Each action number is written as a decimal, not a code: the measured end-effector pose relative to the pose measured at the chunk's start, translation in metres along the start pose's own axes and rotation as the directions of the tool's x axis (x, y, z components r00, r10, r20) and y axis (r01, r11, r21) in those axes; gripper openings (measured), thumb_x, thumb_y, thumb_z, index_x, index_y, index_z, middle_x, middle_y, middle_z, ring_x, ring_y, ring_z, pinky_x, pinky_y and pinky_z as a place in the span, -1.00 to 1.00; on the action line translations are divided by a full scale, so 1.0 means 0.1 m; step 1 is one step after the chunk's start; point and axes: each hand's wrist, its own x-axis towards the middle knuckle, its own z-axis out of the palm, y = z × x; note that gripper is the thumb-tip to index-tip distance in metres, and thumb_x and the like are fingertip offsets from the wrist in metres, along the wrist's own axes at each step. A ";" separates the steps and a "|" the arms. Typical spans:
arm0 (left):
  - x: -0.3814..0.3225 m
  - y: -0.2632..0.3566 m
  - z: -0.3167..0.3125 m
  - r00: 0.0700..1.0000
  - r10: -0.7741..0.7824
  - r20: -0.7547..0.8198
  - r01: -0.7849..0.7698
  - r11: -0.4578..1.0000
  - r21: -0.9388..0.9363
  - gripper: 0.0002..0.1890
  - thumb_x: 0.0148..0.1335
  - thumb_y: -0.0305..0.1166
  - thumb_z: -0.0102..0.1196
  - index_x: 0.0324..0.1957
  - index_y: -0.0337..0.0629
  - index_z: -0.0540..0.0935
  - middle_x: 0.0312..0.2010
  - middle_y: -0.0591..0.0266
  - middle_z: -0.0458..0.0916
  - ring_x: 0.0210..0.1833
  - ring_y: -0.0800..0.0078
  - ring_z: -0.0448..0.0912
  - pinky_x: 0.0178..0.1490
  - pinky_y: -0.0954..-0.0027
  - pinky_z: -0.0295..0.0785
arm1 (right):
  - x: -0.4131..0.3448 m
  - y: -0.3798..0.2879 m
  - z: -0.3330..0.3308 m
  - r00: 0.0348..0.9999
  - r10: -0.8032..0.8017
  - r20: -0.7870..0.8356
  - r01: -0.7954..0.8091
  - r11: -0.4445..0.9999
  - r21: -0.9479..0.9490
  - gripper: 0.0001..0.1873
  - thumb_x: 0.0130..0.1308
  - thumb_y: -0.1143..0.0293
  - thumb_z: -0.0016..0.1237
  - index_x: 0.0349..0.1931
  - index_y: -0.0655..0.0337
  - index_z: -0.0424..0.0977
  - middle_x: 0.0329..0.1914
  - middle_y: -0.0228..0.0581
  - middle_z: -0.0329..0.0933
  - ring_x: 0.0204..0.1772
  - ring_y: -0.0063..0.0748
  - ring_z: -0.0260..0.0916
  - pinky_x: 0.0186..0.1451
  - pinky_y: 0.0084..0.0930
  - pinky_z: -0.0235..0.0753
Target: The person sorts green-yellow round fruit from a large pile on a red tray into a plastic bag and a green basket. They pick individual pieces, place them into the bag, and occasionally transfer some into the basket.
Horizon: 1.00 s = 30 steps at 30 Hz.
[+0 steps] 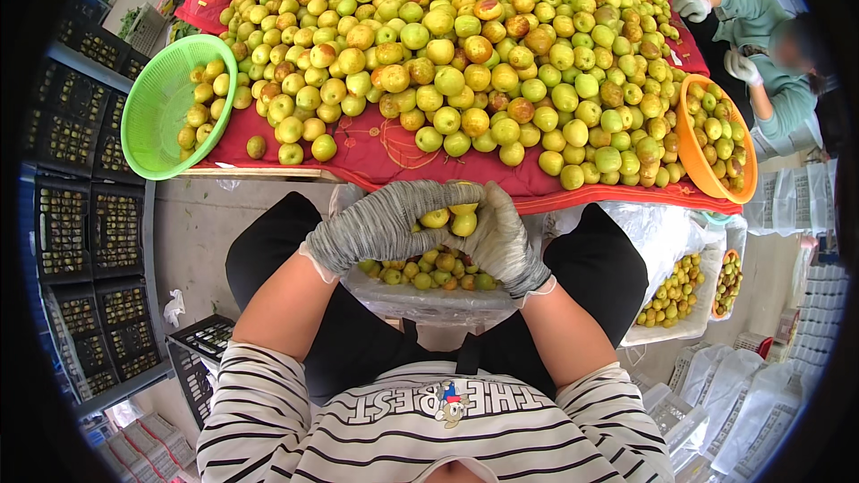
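Observation:
My left hand [376, 225] and my right hand [504, 241], both in grey knitted gloves with thin plastic showing at the cuffs, meet in front of the table edge. Between them they cup several yellow-green jujubes [463, 223]. Directly below, between my knees, a plastic-lined crate [429, 305] contains more jujubes [439, 270], partly hidden by the hands. Beyond the hands, a large heap of jujubes [449, 80], many with brown patches, covers much of a red quilted cloth [382, 144].
A green plastic basket [151, 107] holding some jujubes leans at the table's left corner; a full orange basket [686, 127] is at the right. A lined crate [698, 322] stands lower right. Stacked black crates [94, 228] line the left. A gloved co-worker [772, 74] sits at right.

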 end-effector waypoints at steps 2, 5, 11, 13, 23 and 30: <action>0.00 0.00 0.02 1.000 -0.004 0.025 0.003 1.000 0.011 -0.24 0.17 -0.29 0.32 0.42 0.00 0.34 0.24 0.06 0.53 0.30 0.12 0.52 0.32 0.17 0.42 | 0.00 0.01 0.00 1.000 0.008 -0.010 -0.009 1.000 -0.015 -0.44 0.49 -0.15 -0.18 0.20 0.13 0.39 0.21 -0.25 0.45 0.27 -0.30 0.42 0.27 -0.11 0.52; 0.01 0.00 0.07 0.998 0.048 -0.049 -0.049 0.998 -0.034 -0.25 0.22 -0.27 0.32 0.43 -0.06 0.31 0.23 0.11 0.54 0.28 0.20 0.53 0.31 0.22 0.43 | -0.01 0.00 0.03 1.000 -0.004 0.002 0.004 0.999 -0.033 -0.48 0.51 -0.09 -0.19 0.19 0.13 0.40 0.20 -0.27 0.45 0.28 -0.29 0.42 0.30 -0.10 0.50; -0.02 -0.01 0.10 0.992 -0.112 -0.052 0.064 0.823 -0.564 -0.37 0.28 -0.22 0.30 0.32 -0.16 0.37 0.12 0.19 0.54 0.15 0.37 0.54 0.26 0.33 0.45 | -0.01 -0.05 0.08 0.989 0.069 -0.129 -0.070 0.998 -0.002 -0.43 0.48 -0.18 -0.23 0.11 0.14 0.46 0.01 -0.29 0.56 0.01 -0.34 0.52 0.09 -0.26 0.56; -0.04 -0.03 0.07 0.991 -0.136 0.018 0.107 0.680 -0.725 -0.40 0.29 -0.20 0.28 0.29 -0.19 0.38 0.09 0.20 0.54 0.14 0.41 0.53 0.25 0.35 0.45 | 0.00 -0.05 0.06 0.986 0.080 -0.147 -0.077 0.997 0.026 -0.40 0.46 -0.23 -0.23 0.07 0.14 0.49 -0.09 -0.30 0.59 -0.10 -0.35 0.53 -0.02 -0.33 0.55; -0.04 -0.06 0.06 0.961 -0.272 -0.048 0.170 0.720 -0.672 -0.40 0.31 -0.21 0.26 0.30 -0.24 0.38 0.08 0.19 0.57 0.04 0.46 0.56 0.14 0.40 0.50 | -0.03 -0.06 -0.04 0.995 0.073 -0.072 -0.066 0.992 0.105 -0.26 0.41 -0.37 -0.36 0.14 0.12 0.47 -0.25 -0.20 0.63 -0.27 -0.28 0.57 -0.18 -0.36 0.56; -0.01 0.00 0.07 0.961 -0.262 -0.091 0.212 0.906 -0.366 -0.44 0.35 -0.19 0.25 0.28 -0.25 0.45 -0.13 0.20 0.63 -0.10 0.56 0.58 0.01 0.48 0.53 | -0.04 -0.05 0.05 0.983 0.085 -0.166 -0.050 0.977 0.207 -0.17 0.36 -0.44 -0.39 0.27 0.10 0.38 -0.08 -0.11 0.63 -0.22 -0.23 0.59 -0.19 -0.35 0.57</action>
